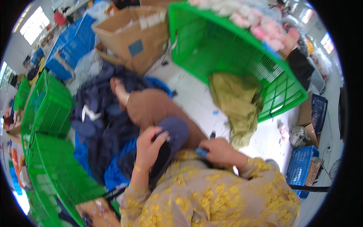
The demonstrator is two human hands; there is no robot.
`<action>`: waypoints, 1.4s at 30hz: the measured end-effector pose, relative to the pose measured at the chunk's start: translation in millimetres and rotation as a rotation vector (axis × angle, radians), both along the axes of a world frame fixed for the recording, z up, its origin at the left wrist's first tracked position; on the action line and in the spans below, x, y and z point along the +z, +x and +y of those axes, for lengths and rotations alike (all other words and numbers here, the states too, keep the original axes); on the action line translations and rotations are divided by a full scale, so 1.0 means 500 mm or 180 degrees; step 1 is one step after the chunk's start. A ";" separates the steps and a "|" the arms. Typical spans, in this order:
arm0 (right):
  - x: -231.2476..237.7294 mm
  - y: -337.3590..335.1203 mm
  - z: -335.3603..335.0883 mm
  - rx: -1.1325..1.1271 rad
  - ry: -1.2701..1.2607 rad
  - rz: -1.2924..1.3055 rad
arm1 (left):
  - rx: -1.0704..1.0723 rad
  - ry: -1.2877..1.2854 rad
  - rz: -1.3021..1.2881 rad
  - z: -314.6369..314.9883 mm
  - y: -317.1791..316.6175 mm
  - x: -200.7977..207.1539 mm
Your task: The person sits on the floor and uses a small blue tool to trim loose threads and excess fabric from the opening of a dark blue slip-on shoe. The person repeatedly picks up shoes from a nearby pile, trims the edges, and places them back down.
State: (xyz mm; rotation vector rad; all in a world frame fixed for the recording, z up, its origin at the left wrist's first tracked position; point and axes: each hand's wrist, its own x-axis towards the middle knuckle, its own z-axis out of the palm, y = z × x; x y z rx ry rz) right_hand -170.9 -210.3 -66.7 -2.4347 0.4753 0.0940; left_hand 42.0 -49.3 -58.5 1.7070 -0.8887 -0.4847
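My left hand [148, 145] pinches a dark navy cloth piece [174, 131] with a rounded end, which lies over my brown-trousered leg [159, 108]. More of the dark cloth hangs below that wrist. My right hand [221, 151] is closed around a small tool with a blue part [202, 152] and a dark end; blur hides its exact kind. It is apart from the cloth, to its right. Left of my leg, a large heap of navy cloth pieces [99, 98] lies on blue sheeting [115, 174], with a white strip on top.
A large green plastic crate [227, 20] lies tipped beyond, with olive cloth [238, 102] spilling from it. Green crates [62, 162] stand at left. A cardboard box [126, 36] is at the back, and a blue basket [300, 164] at right. Scraps dot the white floor [193, 92].
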 end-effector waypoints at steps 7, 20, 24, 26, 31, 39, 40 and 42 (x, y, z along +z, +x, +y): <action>0.080 -0.009 -0.030 0.0064 0.1276 -0.1395 | 0.0138 -0.0264 0.0835 0.001 -0.016 -0.003; 0.055 0.109 0.079 -0.0065 0.3599 -0.1679 | 0.0479 -0.0351 0.0011 -0.006 -0.062 -0.031; 0.060 0.070 0.074 -0.0125 0.3428 -0.1736 | 0.0659 -0.0534 0.0326 -0.004 -0.070 -0.042; 0.055 0.057 0.074 -0.0047 0.3454 -0.1823 | 0.0619 -0.0565 0.0731 -0.001 -0.068 -0.053; 0.041 0.058 0.079 -0.0087 0.3442 -0.1782 | 0.0508 -0.0178 -0.0297 -0.024 -0.063 -0.022; 0.038 0.060 0.095 0.0085 0.2987 -0.1911 | 0.0790 0.0087 -0.2359 -0.087 -0.073 -0.030; 0.037 0.059 0.097 0.0021 0.2946 -0.1905 | 0.0824 0.0062 -0.2497 -0.083 -0.076 -0.036; 0.040 0.059 0.098 -0.0103 0.2860 -0.1897 | 0.0880 -0.0062 -0.2435 -0.080 -0.074 -0.035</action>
